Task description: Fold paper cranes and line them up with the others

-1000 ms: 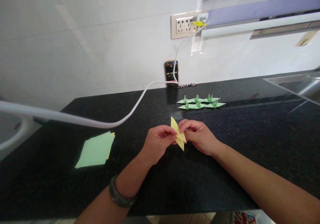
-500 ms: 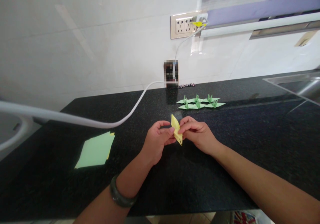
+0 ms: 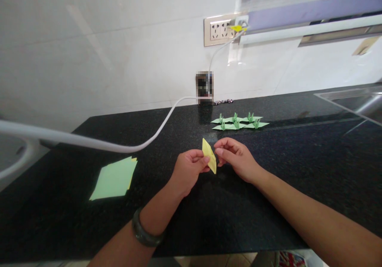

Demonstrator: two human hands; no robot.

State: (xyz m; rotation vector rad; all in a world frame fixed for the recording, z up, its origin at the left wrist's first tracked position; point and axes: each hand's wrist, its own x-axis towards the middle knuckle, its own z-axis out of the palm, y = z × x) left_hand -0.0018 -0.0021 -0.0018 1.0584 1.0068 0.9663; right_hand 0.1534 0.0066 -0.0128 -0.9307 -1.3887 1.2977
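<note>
A folded yellow paper piece (image 3: 209, 155), narrow and diamond-shaped, is held just above the black counter (image 3: 268, 187). My left hand (image 3: 188, 169) pinches its left side between thumb and fingers. My right hand (image 3: 235, 157) is right beside it, fingers curled and pinched at the paper's right edge; whether it grips the paper I cannot tell. A dark bracelet (image 3: 143, 235) is on my left wrist.
Several green paper cranes (image 3: 238, 123) stand in two rows farther back. A stack of green and yellow paper squares (image 3: 115, 178) lies at the left. A white cable (image 3: 119, 145) runs from a wall socket (image 3: 219, 30) past a phone (image 3: 205, 88) leaning on the wall. A sink (image 3: 358, 102) is at the far right.
The yellow piece went from a spread shape with flaps to a narrow closed diamond. My right hand's fingers drew back slightly from it.
</note>
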